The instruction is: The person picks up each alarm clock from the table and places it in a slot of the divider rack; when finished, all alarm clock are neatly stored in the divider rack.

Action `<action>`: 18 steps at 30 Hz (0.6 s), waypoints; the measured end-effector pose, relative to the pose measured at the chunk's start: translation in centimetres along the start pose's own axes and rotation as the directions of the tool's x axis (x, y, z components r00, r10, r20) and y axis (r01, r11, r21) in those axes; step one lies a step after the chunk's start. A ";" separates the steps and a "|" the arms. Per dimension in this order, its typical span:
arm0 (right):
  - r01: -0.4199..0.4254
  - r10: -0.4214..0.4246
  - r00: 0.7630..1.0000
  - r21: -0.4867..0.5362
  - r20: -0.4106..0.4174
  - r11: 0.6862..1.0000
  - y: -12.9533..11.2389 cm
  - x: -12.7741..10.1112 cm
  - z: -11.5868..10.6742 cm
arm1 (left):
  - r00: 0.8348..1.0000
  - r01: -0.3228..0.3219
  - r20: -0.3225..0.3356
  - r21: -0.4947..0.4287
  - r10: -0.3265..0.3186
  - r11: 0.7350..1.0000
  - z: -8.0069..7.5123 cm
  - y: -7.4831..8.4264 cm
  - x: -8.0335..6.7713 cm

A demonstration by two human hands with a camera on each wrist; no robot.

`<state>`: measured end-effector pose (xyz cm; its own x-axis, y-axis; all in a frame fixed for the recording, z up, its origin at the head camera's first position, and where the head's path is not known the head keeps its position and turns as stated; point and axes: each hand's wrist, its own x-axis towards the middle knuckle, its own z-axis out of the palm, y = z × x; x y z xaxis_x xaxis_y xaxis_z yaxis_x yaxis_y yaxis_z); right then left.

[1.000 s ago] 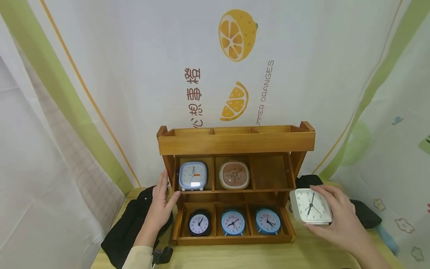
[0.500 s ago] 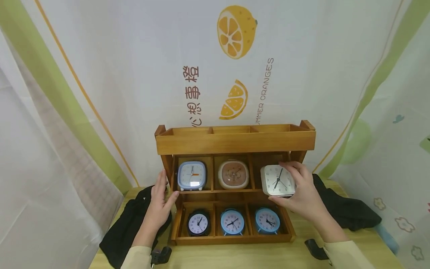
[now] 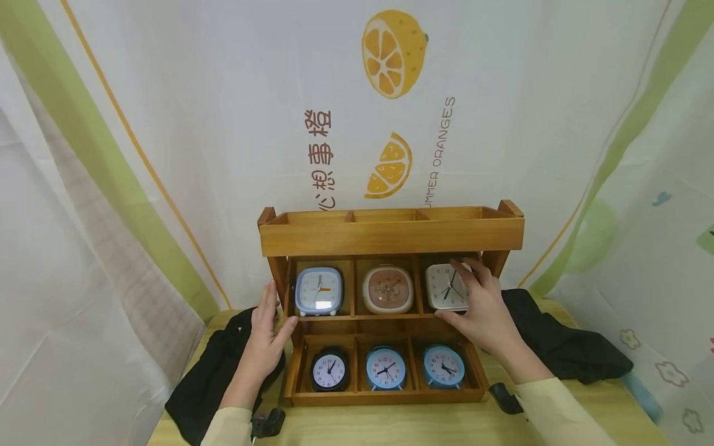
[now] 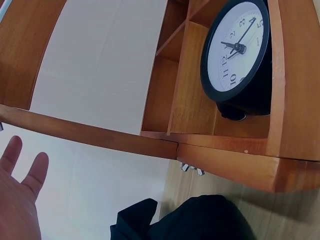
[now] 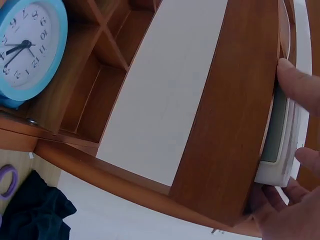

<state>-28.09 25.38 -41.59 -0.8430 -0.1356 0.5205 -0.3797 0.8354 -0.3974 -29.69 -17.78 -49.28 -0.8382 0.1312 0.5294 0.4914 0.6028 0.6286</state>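
My right hand (image 3: 484,310) grips a white square alarm clock (image 3: 445,288) in the right compartment of the wooden rack's (image 3: 390,240) middle tier. In the right wrist view the clock's pale side (image 5: 272,172) shows between thumb and fingers, close against the tier's wooden edge. Fingers spread and straight, my left hand (image 3: 266,334) is at the rack's left side; whether it touches the wood I cannot tell. Left of the white clock sit a brown-faced clock (image 3: 388,289) and a blue-framed clock (image 3: 319,291).
Along the bottom tier stand a black round clock (image 3: 330,369) and two light blue ones (image 3: 386,368) (image 3: 444,367). Black cloth (image 3: 212,378) lies left of the rack, and more black cloth (image 3: 563,341) lies right. A printed curtain (image 3: 223,124) hangs behind the table (image 3: 424,424).
My right hand has carried the white clock leftward from beside the rack and back into the middle tier's right compartment. My left hand has stayed almost still.
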 end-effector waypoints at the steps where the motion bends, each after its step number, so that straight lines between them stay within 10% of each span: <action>1: -0.001 0.002 1.000 -0.009 0.009 1.000 0.0 0.1 0.1 | 1.000 -0.001 0.001 -0.002 0.001 1.000 0.0 0.0 0.0; 11: -0.001 0.003 0.999 -0.033 0.052 0.999 0.0 0.1 0.4 | 1.000 0.003 0.014 -0.006 -0.003 1.000 0.0 -0.1 0.0; 18: 0.162 -0.165 0.985 -0.054 -0.057 0.985 0.3 -1.3 0.5 | 0.999 0.027 0.024 0.019 -0.027 0.999 0.3 0.2 -0.1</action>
<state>-27.31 25.53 -42.80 -0.7456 -0.2408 0.6214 -0.4901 0.8299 -0.2665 -29.62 -17.42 -49.39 -0.8567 0.1334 0.4982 0.4642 0.6206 0.6320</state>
